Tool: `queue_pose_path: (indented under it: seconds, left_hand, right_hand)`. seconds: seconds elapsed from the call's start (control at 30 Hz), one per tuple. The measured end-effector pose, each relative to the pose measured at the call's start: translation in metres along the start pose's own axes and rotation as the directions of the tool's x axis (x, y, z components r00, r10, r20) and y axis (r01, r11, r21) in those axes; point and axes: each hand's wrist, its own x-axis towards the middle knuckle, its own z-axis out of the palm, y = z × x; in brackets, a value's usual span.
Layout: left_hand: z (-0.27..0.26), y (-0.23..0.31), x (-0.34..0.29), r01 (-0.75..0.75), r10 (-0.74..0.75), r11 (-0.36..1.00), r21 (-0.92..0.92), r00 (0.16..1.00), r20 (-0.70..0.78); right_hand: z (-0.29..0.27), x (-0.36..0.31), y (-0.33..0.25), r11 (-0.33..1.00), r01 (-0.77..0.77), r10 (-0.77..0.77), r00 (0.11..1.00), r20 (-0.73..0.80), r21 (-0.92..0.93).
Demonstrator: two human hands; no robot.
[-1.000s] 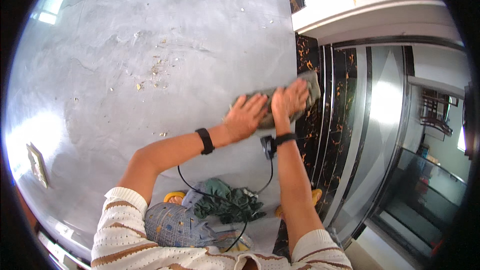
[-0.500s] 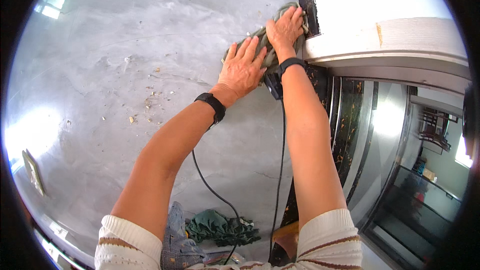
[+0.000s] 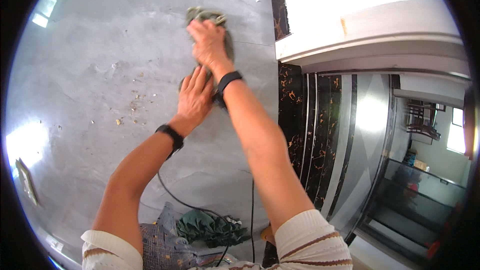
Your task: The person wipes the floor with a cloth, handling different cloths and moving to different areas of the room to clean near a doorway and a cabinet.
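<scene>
A bunched grey-green rag [image 3: 218, 19] lies against the smooth grey floor [image 3: 125, 35], left of a dark marble strip. My right hand [image 3: 210, 45], slightly blurred, has its fingers bent over the far part of the rag. Just behind it, my left hand [image 3: 195, 101] rests with stretched fingers over the near end of the rag, close to the right wrist. Much of the rag is hidden beneath both hands. Black bands circle both wrists, and a small dark piece shows beneath the right one.
Crumbs of debris [image 3: 134, 105] lie left of my hands. A black cable [image 3: 192, 207] runs near a crumpled dark green cloth [image 3: 206, 228] by my legs. On the right are a black marble strip with gold veins [image 3: 290, 120] and a white ledge [image 3: 360, 40].
Both hands and the rag have moved left, away from the corner by the white ledge and the marble strip. The view has shifted slightly to the right.
</scene>
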Motion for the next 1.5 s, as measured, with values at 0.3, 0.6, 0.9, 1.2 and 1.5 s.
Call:
queue_pose_path:
  seconds: [0.3, 0.6, 0.9, 1.2, 1.5]
  left_hand:
    - [-0.149, 0.001, -0.131, 0.111, -0.1, 0.987, -0.116, 0.99, 0.102]
    - [-0.187, 0.071, -0.278, -0.244, 0.316, 0.937, -0.251, 0.897, 0.309]
    - [-0.159, 0.017, -0.304, -0.207, 0.252, 0.966, -0.157, 0.891, 0.378]
    - [-0.24, -0.161, -0.099, -0.044, 0.065, 0.994, 0.097, 0.972, -0.226]
    - [-0.406, -0.171, 0.007, -0.038, 0.478, 0.692, 0.721, 0.772, -0.419]
  right_hand:
    - [-0.027, -0.058, -0.163, 0.576, -0.33, 0.249, 0.942, 0.223, 0.748]
    - [-0.169, -0.286, -0.257, 0.739, -0.59, 0.542, 0.808, 0.232, 0.326]
    - [-0.108, -0.273, -0.297, 0.568, -0.686, 0.823, 0.486, 0.294, -0.456]
    - [-0.018, 0.0, -0.204, 0.986, -0.159, 0.152, 0.978, 0.142, 0.046]
    - [-0.186, 0.162, -0.236, 0.653, -0.534, 0.526, 0.83, 0.185, 0.537]
